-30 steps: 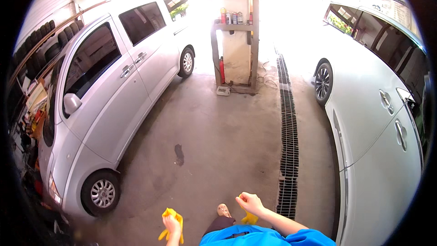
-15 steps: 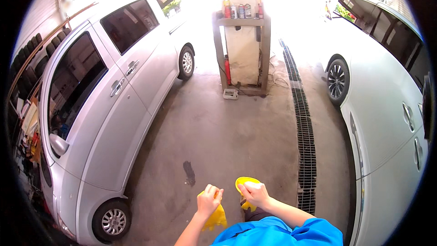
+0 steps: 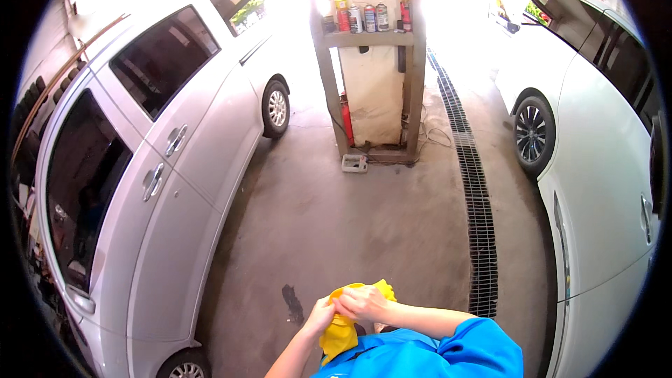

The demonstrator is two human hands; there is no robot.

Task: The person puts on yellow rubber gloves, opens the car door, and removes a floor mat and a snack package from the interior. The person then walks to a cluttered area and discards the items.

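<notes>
Just in front of my blue top, my two hands meet. My left hand is closed on a soft yellow glove, whose body hangs down below the fingers. Close against it, my right hand pinches the yellow material near the opening, its fingers overlapping my left fingertips. More yellow material sticks out past the right hand, apparently a second glove. Where one glove ends and the other begins is hidden by my hands.
A silver van stands on the left, a white car on the right. Ahead, a pillar with a shelf holds several spray cans; a small tray lies at its foot. A drain grate runs along the floor.
My hands were apart, each with a yellow glove; now they have come together, the right one moving left onto the material. The pillar and cars appear nearer.
</notes>
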